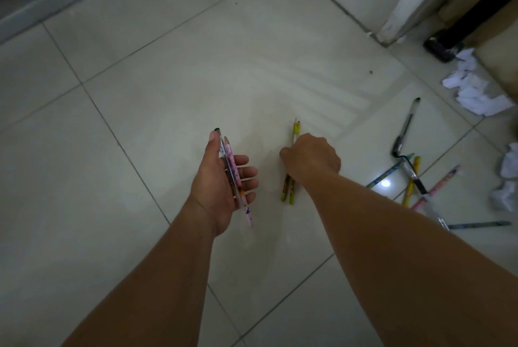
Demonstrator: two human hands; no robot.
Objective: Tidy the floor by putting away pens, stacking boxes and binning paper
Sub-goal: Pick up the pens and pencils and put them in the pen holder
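A pale, glossy tiled floor (173, 88) is seen from above, with both bare forearms reaching forward over it. The left hand (224, 187) is turned palm up with its fingers curled loosely, and a pink patterned pencil (243, 201) and a clear-barrelled pen with a black cap (224, 150) are held lengthwise across the palm, pinned under the thumb. The right hand (311, 157) is closed, knuckles up, around a pair of yellow-green pencils (296, 129); their sharpened tips stick out beyond the hand and their back ends show below it, close to the floor (whether they touch the tiles cannot be told).

Well to the right of that hand, a loose scatter of pens and pencils (410, 178) is left on the floor, some crossing one another: a yellow one, a pink one, a blue patterned one and clear pens with black caps. A separate black-capped clear pen (406, 128) lies just beyond them. Crumpled white paper (473, 91) is piled near the right edge, beside a dark furniture leg (445, 46), and more crumpled balls (507, 178) lie farther down that edge.
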